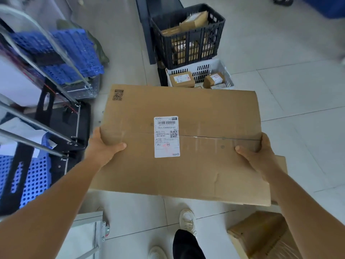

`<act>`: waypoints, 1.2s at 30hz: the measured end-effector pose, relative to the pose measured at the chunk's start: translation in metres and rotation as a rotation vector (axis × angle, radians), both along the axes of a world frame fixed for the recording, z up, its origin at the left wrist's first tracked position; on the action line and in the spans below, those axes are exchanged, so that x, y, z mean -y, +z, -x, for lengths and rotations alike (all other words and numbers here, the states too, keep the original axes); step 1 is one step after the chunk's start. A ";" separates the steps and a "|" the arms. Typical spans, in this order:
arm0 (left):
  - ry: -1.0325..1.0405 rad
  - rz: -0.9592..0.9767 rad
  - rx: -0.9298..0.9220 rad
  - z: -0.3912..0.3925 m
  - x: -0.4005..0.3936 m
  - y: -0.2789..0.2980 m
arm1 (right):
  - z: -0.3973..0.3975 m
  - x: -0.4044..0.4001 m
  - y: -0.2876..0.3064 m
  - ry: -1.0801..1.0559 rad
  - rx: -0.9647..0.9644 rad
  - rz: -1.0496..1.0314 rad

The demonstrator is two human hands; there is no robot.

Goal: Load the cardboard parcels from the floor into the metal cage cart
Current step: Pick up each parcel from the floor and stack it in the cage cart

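I hold a large flat cardboard parcel (201, 113) level in front of me, above the floor, with a white shipping label near its middle. My left hand (101, 148) grips its left edge, thumb on top. My right hand (255, 152) grips its right edge the same way. The metal cage cart (56, 90) stands at the left, its grey bars and blue perforated panels partly blurred. Another cardboard parcel (261, 234) lies on the floor at the lower right.
A black crate (188, 34) of small parcels sits on a white crate (218, 69) straight ahead. A grey metal frame with a wheel (99, 228) is at the lower left. My feet stand on grey floor tiles (298, 90).
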State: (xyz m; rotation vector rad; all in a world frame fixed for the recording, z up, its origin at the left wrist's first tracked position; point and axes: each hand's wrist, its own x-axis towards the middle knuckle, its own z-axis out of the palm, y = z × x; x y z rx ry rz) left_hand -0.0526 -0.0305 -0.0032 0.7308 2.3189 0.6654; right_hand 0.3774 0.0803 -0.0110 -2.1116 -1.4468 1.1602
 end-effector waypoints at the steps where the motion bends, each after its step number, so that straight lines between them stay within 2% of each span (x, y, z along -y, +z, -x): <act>1: 0.007 -0.016 -0.003 0.005 0.007 0.010 | 0.007 0.003 0.011 0.009 0.000 -0.017; 11: 0.124 -0.204 -0.108 0.041 0.101 0.116 | 0.066 0.037 0.112 0.142 -0.036 -0.220; 20: 0.316 -0.361 -0.247 0.064 0.183 0.201 | 0.141 0.038 0.183 0.321 -0.215 -0.346; 30: 0.624 -0.415 -0.376 0.061 0.290 0.258 | 0.231 0.039 0.240 0.632 -0.364 -0.359; 36: 0.835 -0.482 -0.426 0.039 0.369 0.282 | 0.289 0.073 0.270 0.833 -0.445 -0.386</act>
